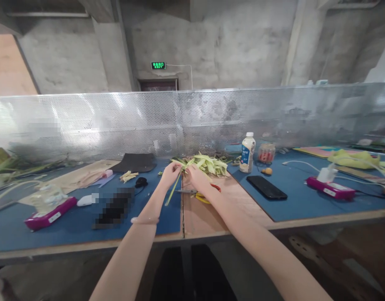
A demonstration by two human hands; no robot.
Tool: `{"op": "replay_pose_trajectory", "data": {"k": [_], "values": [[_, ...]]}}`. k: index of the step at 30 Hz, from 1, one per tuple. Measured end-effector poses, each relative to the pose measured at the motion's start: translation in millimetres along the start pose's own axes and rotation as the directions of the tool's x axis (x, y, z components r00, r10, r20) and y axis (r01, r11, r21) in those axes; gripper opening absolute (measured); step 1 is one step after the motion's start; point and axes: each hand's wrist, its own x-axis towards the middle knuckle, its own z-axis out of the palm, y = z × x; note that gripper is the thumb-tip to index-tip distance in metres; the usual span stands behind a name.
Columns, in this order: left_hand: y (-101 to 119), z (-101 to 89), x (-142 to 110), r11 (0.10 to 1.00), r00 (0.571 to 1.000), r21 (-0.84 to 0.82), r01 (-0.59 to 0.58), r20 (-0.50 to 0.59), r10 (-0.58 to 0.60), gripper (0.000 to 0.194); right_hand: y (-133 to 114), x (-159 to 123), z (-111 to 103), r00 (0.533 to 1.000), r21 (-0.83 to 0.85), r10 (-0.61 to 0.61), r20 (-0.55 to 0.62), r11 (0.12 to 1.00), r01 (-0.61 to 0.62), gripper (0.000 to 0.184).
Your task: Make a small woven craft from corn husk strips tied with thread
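Observation:
My left hand (171,173) is closed in a pinch at the near side of a leaf pile. A long, narrow green leaf strip (172,193) hangs down from its fingers toward the table. Close beside it on the right, my right hand (195,176) is also closed, its fingertips near the same strip; what exactly they grip is hidden. Pale green leaf pieces (212,164) lie heaped just behind my right hand. Scissors (202,197) with red and yellow handles lie partly under my right forearm.
A white bottle (247,152), a lidded jar (266,154) and a black phone (266,187) stand or lie to the right. Purple power strips (51,214) with cables sit on both sides. A perforated metal screen (132,121) runs behind the table.

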Motion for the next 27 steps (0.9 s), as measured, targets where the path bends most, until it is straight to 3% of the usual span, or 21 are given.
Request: {"op": "replay_pose_trajectory", "data": {"k": [6, 12, 20, 27], "values": [[6.4, -2.4, -8.8, 0.965, 0.994, 0.24, -0.107, 0.03, 0.103, 0.029, 7.6, -0.9, -11.2, 0.998, -0.041, 0.012, 0.064, 0.999, -0.01, 0.025], [14.3, -4.0, -15.3, 0.9, 0.979, 0.387, -0.202, 0.09, 0.181, 0.028, -1.7, -4.6, -20.9, 0.997, -0.089, 0.018, 0.077, 0.996, -0.011, 0.027], [21.9, -5.1, -20.8, 0.85, 0.972, 0.472, -0.235, 0.124, 0.2, 0.028, -3.4, -7.1, -39.2, 0.978, -0.138, -0.019, 0.207, 0.989, 0.049, 0.026], [22.0, -4.4, -21.3, 0.851, 0.977, 0.481, -0.213, 0.127, 0.173, 0.028, -2.2, -8.4, -43.0, 0.96, -0.196, -0.038, 0.276, 0.976, 0.095, 0.026]]}}
